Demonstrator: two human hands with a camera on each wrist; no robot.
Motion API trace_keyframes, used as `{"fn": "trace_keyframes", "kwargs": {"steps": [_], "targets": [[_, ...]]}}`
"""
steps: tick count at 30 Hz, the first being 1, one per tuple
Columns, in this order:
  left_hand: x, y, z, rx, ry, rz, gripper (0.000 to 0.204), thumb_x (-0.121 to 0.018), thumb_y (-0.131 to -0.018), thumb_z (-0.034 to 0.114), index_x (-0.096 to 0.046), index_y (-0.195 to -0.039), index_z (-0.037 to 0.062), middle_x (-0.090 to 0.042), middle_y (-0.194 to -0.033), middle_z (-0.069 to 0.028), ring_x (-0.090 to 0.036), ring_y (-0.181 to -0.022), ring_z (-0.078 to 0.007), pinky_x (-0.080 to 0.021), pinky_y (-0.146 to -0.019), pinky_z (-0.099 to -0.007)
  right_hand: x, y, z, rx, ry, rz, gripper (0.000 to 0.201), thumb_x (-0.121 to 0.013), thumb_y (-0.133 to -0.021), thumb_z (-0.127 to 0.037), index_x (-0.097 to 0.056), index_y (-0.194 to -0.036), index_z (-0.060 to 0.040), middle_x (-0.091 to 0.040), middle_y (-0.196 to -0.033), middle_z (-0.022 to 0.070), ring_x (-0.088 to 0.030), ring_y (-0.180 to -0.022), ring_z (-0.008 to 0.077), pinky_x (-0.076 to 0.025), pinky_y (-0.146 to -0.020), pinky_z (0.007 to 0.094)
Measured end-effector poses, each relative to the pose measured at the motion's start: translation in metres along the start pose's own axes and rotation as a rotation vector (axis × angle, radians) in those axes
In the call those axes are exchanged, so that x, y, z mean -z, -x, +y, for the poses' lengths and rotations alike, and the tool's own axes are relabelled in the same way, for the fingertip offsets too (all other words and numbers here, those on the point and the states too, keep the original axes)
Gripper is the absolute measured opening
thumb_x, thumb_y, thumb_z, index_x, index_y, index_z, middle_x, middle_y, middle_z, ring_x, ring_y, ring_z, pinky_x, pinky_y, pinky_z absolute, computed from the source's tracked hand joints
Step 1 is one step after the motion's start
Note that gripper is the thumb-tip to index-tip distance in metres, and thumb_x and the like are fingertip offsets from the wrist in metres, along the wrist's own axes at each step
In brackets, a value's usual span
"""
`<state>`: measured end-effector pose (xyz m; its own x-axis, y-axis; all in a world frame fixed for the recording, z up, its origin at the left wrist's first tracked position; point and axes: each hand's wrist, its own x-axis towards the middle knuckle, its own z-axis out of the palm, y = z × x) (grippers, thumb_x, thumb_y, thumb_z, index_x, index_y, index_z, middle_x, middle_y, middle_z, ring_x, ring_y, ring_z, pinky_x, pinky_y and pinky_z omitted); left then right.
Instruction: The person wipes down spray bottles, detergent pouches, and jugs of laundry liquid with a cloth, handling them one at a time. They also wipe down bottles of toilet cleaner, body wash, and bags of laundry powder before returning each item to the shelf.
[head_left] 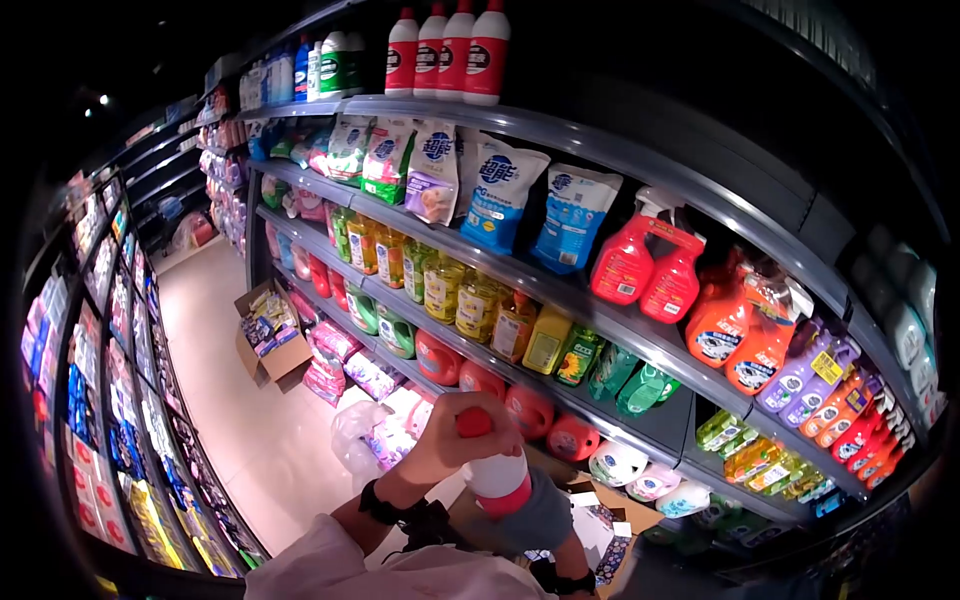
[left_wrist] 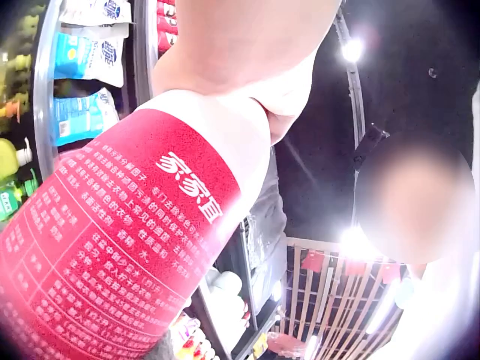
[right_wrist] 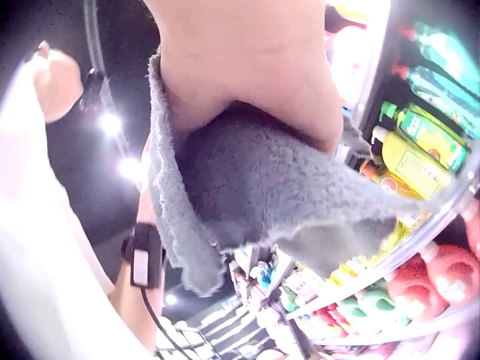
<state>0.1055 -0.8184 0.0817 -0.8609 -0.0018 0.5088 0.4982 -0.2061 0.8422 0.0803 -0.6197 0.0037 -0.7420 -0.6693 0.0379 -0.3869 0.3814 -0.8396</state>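
My left hand (head_left: 452,432) grips a white bottle (head_left: 497,478) by its neck, the red cap (head_left: 474,422) showing above the fingers. In the left wrist view the bottle's red label (left_wrist: 124,225) with white print fills the lower left, the hand above it. My right hand (right_wrist: 244,64) holds a grey cloth (right_wrist: 262,180), which hangs in folds from it; the fingers are hidden by the cloth. Seen from the head, the cloth lies against the lower side of the bottle, and mostly the right forearm shows below it.
Shelves to the right carry detergent bags (head_left: 500,195), red spray bottles (head_left: 645,262) and yellow bottles (head_left: 480,305). Similar red-and-white bottles (head_left: 443,50) stand on the top shelf. An open carton (head_left: 272,335) sits on the aisle floor, another (head_left: 628,518) near my right arm. Packed racks (head_left: 110,390) line the left.
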Motion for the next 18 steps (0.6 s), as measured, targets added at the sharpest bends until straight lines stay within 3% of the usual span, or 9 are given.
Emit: {"fn": "trace_keyframes", "kwargs": {"steps": [4,7,8,12,14,16,17,18], "targets": [[0.005,-0.006,-0.025,0.136,0.341,-0.076,0.011,-0.065,-0.082,0.006,-0.057,-0.075,0.0002,-0.060,-0.071,-0.0118,-0.063,-0.069,-0.0253,-0.050,-0.071,-0.0386,0.011,0.006,0.010,0.008,-0.367,-0.298,0.085,-0.079,-0.071,-0.047,-0.044,-0.135,-0.0025,-0.061,-0.116,0.0186,-0.063,-0.100,0.0335,-0.049,-0.093,0.0414],[0.011,-0.017,-0.065,0.200,0.548,-0.026,0.019,-0.063,-0.087,0.015,-0.057,-0.076,0.0008,-0.058,-0.070,-0.0107,-0.061,-0.070,-0.0257,-0.049,-0.071,-0.0370,0.006,0.004,0.012,0.030,-0.514,-0.322,0.083,-0.078,-0.073,-0.046,-0.044,-0.135,-0.0023,-0.061,-0.116,0.0184,-0.064,-0.100,0.0331,-0.049,-0.093,0.0412],[0.023,-0.024,-0.088,0.208,0.462,-0.058,0.024,-0.060,-0.089,0.020,-0.059,-0.079,-0.0011,-0.060,-0.072,-0.0110,-0.062,-0.072,-0.0242,-0.049,-0.071,-0.0353,0.000,0.001,0.011,0.044,-0.522,-0.302,0.083,-0.077,-0.073,-0.046,-0.044,-0.135,-0.0023,-0.061,-0.116,0.0183,-0.064,-0.100,0.0329,-0.049,-0.093,0.0411],[0.035,-0.031,-0.083,0.449,-0.235,0.270,0.035,-0.066,-0.091,0.033,-0.063,-0.099,-0.0004,-0.064,-0.076,-0.0042,-0.060,-0.071,-0.0091,-0.048,-0.063,-0.0260,-0.018,-0.023,0.012,0.113,-0.337,-0.142,0.080,-0.076,-0.075,-0.045,-0.044,-0.135,-0.0020,-0.061,-0.116,0.0180,-0.064,-0.100,0.0323,-0.050,-0.093,0.0408],[0.035,-0.015,-0.089,0.322,-0.192,0.237,0.037,-0.069,-0.089,0.034,-0.064,-0.101,-0.0008,-0.065,-0.077,-0.0048,-0.061,-0.071,-0.0115,-0.048,-0.064,-0.0272,-0.023,-0.026,0.008,0.144,-0.207,-0.076,0.079,-0.075,-0.076,-0.045,-0.044,-0.135,-0.0019,-0.062,-0.115,0.0178,-0.064,-0.100,0.0320,-0.050,-0.093,0.0406],[0.030,-0.001,-0.095,0.174,-0.259,0.355,0.028,-0.070,-0.088,0.024,-0.065,-0.101,-0.0002,-0.067,-0.084,-0.0063,-0.063,-0.075,-0.0126,-0.050,-0.069,-0.0295,-0.028,-0.026,0.004,0.165,-0.099,-0.034,0.078,-0.074,-0.077,-0.044,-0.044,-0.135,-0.0018,-0.062,-0.115,0.0177,-0.064,-0.099,0.0317,-0.050,-0.093,0.0405],[0.033,0.002,-0.097,0.171,-0.263,0.366,0.028,-0.070,-0.088,0.024,-0.065,-0.101,-0.0002,-0.067,-0.084,-0.0063,-0.063,-0.075,-0.0126,-0.050,-0.069,-0.0295,-0.030,-0.023,0.004,0.169,-0.061,-0.029,0.077,-0.074,-0.078,-0.044,-0.044,-0.135,-0.0018,-0.062,-0.115,0.0176,-0.064,-0.099,0.0315,-0.050,-0.093,0.0404],[0.033,0.005,-0.091,0.273,-0.042,0.387,0.023,-0.070,-0.088,0.020,-0.065,-0.099,0.0001,-0.067,-0.084,-0.0078,-0.065,-0.075,-0.0154,-0.051,-0.070,-0.0308,-0.033,-0.021,0.005,0.170,-0.037,-0.033,0.076,-0.073,-0.079,-0.044,-0.044,-0.135,-0.0017,-0.062,-0.115,0.0175,-0.064,-0.099,0.0314,-0.050,-0.092,0.0403]]}}
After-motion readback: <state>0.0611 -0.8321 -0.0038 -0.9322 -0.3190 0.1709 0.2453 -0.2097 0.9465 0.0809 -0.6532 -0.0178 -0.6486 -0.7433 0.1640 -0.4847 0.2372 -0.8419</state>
